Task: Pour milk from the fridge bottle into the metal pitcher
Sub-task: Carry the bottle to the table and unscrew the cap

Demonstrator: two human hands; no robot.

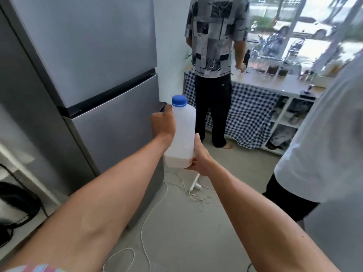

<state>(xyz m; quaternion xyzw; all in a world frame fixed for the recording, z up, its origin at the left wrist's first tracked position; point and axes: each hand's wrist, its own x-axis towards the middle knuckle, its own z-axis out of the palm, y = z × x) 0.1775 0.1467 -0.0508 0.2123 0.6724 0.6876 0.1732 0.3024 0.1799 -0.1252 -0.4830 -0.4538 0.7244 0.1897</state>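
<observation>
Right hand (198, 158) around bottle (181, 132)

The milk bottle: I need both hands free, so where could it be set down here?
Bare floor lies between the grey fridge and the checked cloth, but white cables clutter the fridge corner. The wooden counter has an open strip beside the standing person; its window end is crowded with jars.
</observation>
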